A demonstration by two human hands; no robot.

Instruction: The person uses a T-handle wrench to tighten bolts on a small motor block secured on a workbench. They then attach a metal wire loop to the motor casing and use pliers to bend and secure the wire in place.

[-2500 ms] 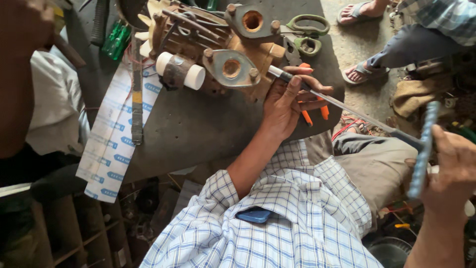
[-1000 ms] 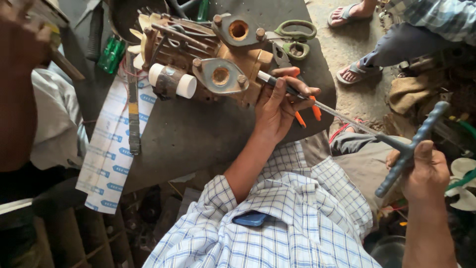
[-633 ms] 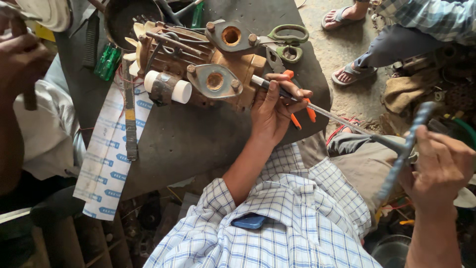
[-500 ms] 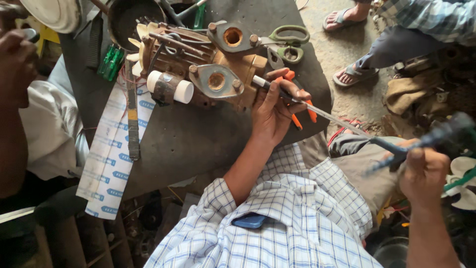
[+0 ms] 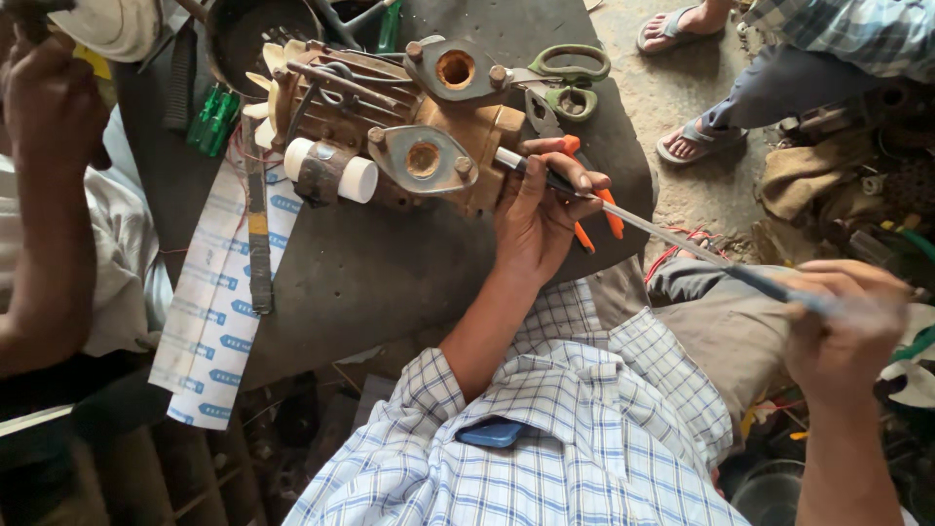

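While steadying the long rod, left hand fingers curled around it, right hand fisted on its handle.

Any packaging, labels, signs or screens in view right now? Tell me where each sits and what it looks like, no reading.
Printed paper strip: long, white with rows of small blue marks, hanging over the dark table's left front edge, under a slim hand tool.
Phone-like blue slab: in the checked shirt's chest pocket, only its edge showing, no screen visible.
No signs seen.
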